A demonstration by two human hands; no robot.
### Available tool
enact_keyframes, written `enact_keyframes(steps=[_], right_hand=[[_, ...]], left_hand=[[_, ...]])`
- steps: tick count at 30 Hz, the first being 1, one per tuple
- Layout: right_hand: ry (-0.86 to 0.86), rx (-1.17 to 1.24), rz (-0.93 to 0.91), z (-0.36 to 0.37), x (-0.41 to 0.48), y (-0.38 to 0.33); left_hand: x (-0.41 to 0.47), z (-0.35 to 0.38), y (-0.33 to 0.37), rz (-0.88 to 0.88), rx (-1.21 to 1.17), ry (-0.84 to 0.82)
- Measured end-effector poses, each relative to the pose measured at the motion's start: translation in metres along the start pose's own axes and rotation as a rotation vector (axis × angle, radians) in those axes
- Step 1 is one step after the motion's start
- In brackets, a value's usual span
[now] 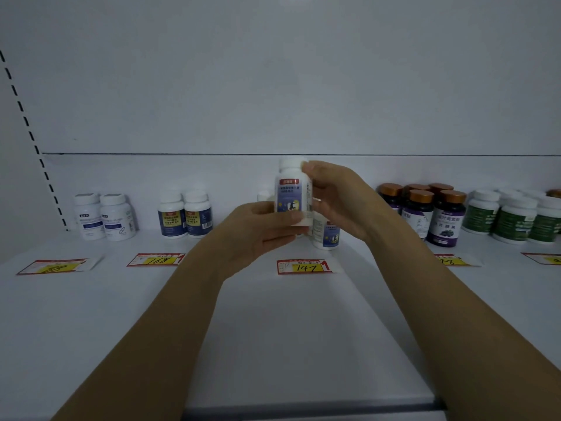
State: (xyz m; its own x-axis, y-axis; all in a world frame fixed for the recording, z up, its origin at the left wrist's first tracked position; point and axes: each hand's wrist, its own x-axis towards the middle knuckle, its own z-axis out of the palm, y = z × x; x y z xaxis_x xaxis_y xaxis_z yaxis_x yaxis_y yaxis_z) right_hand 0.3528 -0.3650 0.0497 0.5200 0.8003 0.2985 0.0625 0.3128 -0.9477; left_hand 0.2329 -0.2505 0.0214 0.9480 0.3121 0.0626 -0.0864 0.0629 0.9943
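both hands are up in front of the shelf [288,329], and between them sits a white bottle [293,189] with a blue label and a red band near the top. it is held upright, lifted clear of the shelf surface. the left hand [258,229] grips the lower part, fingers curled around the base from the left side. the right hand [337,199] holds the upper part from the right, with its fingertips up by the white cap.

just below and behind the right hand a matching bottle [326,235] stands on the shelf, partly hidden. in front of it lies a red and yellow price tag [303,266] reading 147.

further left stand two blue-and-yellow bottles [185,215], side by side and touching, with a 168 tag [156,259] before them – and beyond those, two pale-label bottles [103,217]. on the right are dark bottles with copper caps [425,211], then green-label bottles [513,220] with white lids, packed close together in rows.
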Motion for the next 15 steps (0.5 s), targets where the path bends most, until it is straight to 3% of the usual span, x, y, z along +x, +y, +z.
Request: enact_keyframes(steps=[5,8,15], right_hand=[[0.065,-0.438,-0.110,0.001,0.000,0.001],[0.145,-0.637,-0.157,0.002,0.000,-0.001],[0.136,-0.912,-0.188,0.005,0.005,0.002]], left_hand=[[0.004,0.004,-0.004,0.124,0.375,0.267],[0.006,0.003,-0.007,0.173,0.448,0.281],[0.009,-0.001,-0.018,0.247,0.662,0.302]])
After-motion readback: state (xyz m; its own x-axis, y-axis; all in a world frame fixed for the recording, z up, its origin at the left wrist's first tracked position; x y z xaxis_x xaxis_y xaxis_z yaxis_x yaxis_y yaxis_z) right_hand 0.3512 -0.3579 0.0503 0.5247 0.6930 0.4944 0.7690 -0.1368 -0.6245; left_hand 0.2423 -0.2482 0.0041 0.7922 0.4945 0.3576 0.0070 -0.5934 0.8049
